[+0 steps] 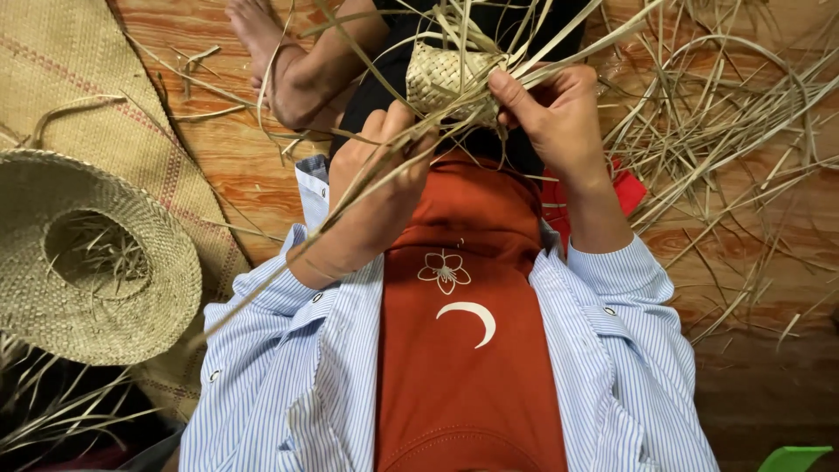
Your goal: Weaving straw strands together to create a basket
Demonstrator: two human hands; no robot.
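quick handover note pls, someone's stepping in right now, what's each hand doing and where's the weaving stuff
Left hand: gripping long straw strands below the small woven piece.
Right hand: pinching strands at the piece's right edge.
Woven piece: held above the lap, small checkered patch done, many loose ends sticking out unwoven.
Loose straw pile: on the wooden floor, right side.
Finished woven hat: upside down on the left, on a woven mat.
Left: the loose ends remain unwoven.

No packages, labels, signs or screens show anywhere in this view
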